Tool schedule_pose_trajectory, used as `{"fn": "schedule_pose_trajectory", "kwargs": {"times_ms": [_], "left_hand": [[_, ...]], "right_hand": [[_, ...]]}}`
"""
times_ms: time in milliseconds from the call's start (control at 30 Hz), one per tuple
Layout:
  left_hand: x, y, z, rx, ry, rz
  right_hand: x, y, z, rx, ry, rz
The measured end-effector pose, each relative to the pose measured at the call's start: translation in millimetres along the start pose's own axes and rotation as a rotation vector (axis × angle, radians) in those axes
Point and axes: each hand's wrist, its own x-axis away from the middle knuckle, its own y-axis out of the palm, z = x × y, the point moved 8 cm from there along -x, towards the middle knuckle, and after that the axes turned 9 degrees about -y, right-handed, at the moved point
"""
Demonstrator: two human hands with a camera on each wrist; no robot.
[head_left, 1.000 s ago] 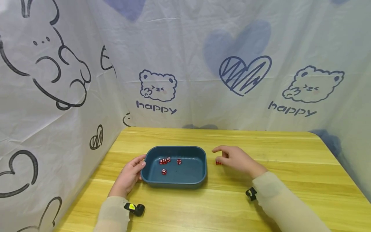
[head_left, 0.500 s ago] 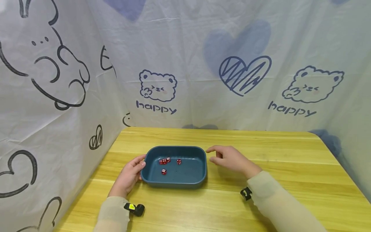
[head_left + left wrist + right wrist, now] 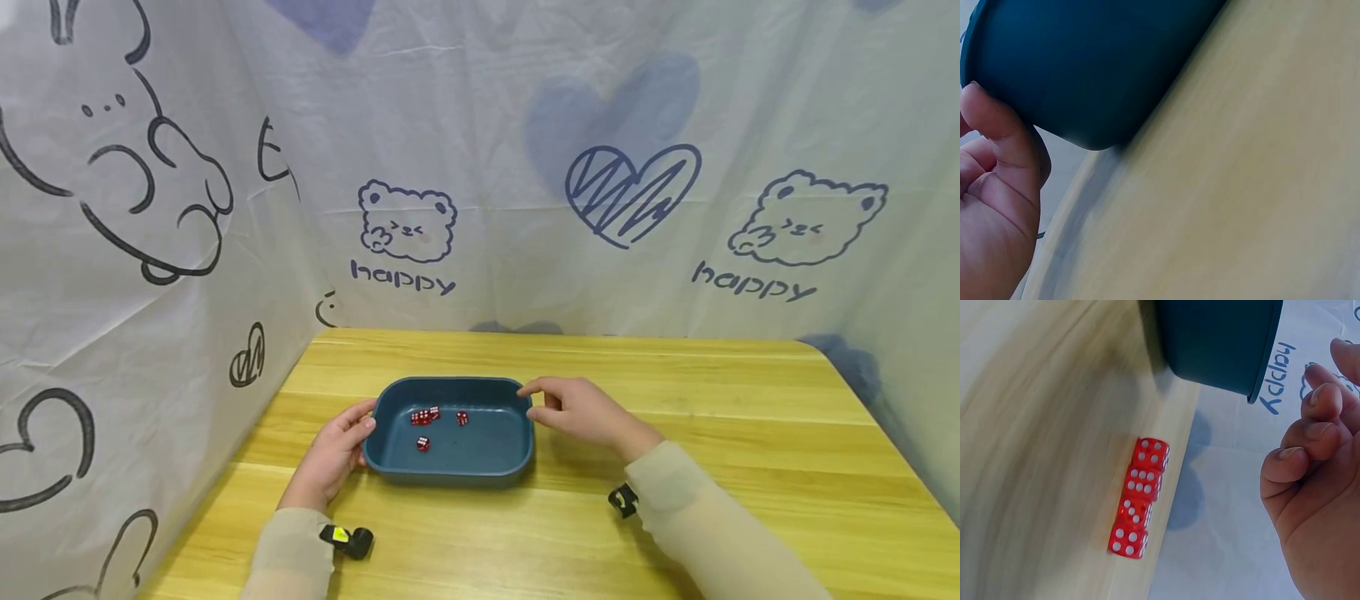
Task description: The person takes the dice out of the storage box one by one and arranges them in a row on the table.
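Observation:
A dark teal tray (image 3: 480, 480) stands on the table, with several red dice (image 3: 462, 418) inside, mostly toward its left. My left hand (image 3: 330, 454) grips the tray's left end, thumb at the rim; the left wrist view shows the hand (image 3: 1000, 187) against the tray wall (image 3: 1085, 69). At the tray's right rim is my right hand (image 3: 588, 412), thumb and index finger apart, the other fingers bent, nothing seen between them. In the right wrist view, several red dice (image 3: 1141, 481) lie in a touching row on the table, beside the hand (image 3: 1329, 469); the head view hides this row.
The light wooden table (image 3: 712, 400) extends to both sides of the tray. White cloth (image 3: 510, 250) printed with hearts and bears hangs behind it, and more cloth (image 3: 172, 358) rises at the left. Black wrist devices sit at both sleeves.
My right hand has moved left, from above the red dice beside the tray to the tray's right rim. Those dice have dropped out of sight in the head view. The left hand keeps its grip.

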Motion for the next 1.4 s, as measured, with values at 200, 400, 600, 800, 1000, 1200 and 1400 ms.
{"fn": "schedule_pose_trajectory", "kwargs": {"times_ms": [200,400,600,800,1000,1200,1400], "left_hand": [[0.5,-0.5,0.3,-0.010,0.003,-0.003],[0.4,-0.6,0.2,-0.006,0.001,0.000],[1.2,-0.6,1.8,-0.013,0.005,0.004],[0.2,-1.3,-0.1,-0.018,0.002,0.010],[-0.4,0.2,0.7,-0.019,0.008,-0.004],[-0.1,0.9,1.2,-0.022,0.013,-0.015],[0.7,-0.3,1.3,-0.028,0.021,-0.002]], "right_hand": [[-5.3,5,-6,0.010,0.000,-0.011],[-10.0,8,-12,-0.005,0.017,-0.025],[-14.1,13,-19,-0.039,-0.007,-0.038],[-18.7,18,-22,-0.013,-0.010,-0.037],[-23.4,22,-28,-0.013,-0.023,-0.041],[-27.6,27,-33,-0.025,-0.035,-0.045],[-31.7,34,-35,-0.031,-0.036,-0.061]]}}
